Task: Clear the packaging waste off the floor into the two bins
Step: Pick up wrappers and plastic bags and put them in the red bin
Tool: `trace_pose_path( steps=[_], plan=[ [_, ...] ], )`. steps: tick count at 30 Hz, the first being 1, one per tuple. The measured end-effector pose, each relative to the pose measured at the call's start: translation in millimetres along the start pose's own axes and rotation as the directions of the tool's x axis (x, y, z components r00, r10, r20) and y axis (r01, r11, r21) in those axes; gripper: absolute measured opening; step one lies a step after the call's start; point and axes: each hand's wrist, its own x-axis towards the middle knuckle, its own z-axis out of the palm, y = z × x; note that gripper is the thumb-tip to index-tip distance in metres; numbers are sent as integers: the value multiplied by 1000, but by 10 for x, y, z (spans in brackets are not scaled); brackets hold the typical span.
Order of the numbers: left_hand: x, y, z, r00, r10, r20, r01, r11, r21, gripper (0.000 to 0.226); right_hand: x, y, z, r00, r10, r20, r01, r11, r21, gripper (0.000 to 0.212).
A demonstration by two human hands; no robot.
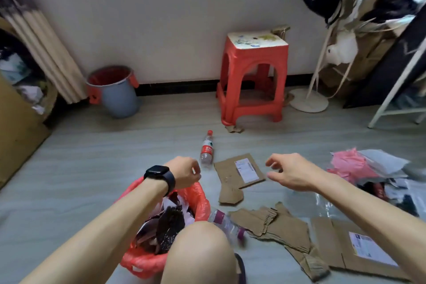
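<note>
The right hand (290, 174) hovers empty, fingers loosely spread, beside a torn brown labelled cardboard piece (230, 175). Above the red-bagged bin (202, 200), the left hand (184, 172) curls; I cannot tell whether it holds anything.

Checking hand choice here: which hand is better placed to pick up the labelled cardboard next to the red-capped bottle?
Probably the right. The right hand hovers open beside the labelled cardboard, fingers reaching toward it. The left hand is curled over the red-lined bin.
</note>
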Motion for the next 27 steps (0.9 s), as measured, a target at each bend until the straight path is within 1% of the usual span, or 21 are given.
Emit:
trace_pose_path(
  steps=[2, 3, 4, 7, 8, 10, 12, 14, 17, 19, 20, 22, 24, 27],
  plan=[
    [186, 554, -87, 992, 130, -7, -129, 991, 39, 24, -294, 415, -218, 997, 67, -42, -69, 997, -47, 36],
    [237, 760, -128, 984, 179, -8, -178, 982, 57, 24, -382, 554, -286, 995, 77, -65, -82, 994, -75, 36],
    [320, 1122, -128, 968, 251, -1, -250, 966, 73, 23, -577, 793, -363, 989, 122, -89, -130, 987, -98, 37],
    [426, 1968, -32, 916, 400, 19, -400, 913, 74, 23, -1003, 1368, -410, 968, 207, -144, -228, 962, -150, 37],
    [439, 2323, 86, 889, 455, 41, -457, 887, 68, 23, -1217, 1612, -383, 952, 266, -150, -288, 947, -146, 35],
    [435, 2845, 382, 846, 525, 97, -531, 845, 60, 23, -1571, 1999, -254, 921, 363, -143, -376, 924, -75, 34],
    [426, 3266, 798, 804, 570, 169, -584, 810, 50, 22, -1918, 2345, -36, 877, 466, -120, -462, 885, 62, 34],
    [406, 3506, 1211, 772, 587, 243, -613, 789, 39, 24, -2161, 2625, 248, 825, 555, -105, -532, 825, 190, 34],
    [377, 3869, 1836, 721, 575, 387, -640, 766, 55, 25, -2495, 3096, 800, 719, 692, -69, -618, 681, 393, 30],
    [392, 4013, 2190, 692, 561, 454, -652, 756, 61, 26, -2636, 3306, 1222, 662, 749, -16, -660, 593, 461, 28],
    [406, 4131, 2390, 671, 553, 493, -664, 744, 69, 27, -2720, 3427, 1468, 633, 773, 35, -691, 544, 476, 28],
    [449, 4256, 2691, 640, 548, 538, -685, 724, 78, 32, -2795, 3552, 1894, 601, 792, 110, -732, 490, 474, 29],
    [514, 4460, 3052, 597, 542, 592, -716, 692, 88, 36, -2861, 3749, 2315, 552, 810, 200, -779, 414, 471, 37],
    [591, 4686, 3475, 548, 547, 633, -751, 655, 84, 39, -2897, 3998, 2742, 480, 835, 270, -835, 339, 433, 45]
  ],
)
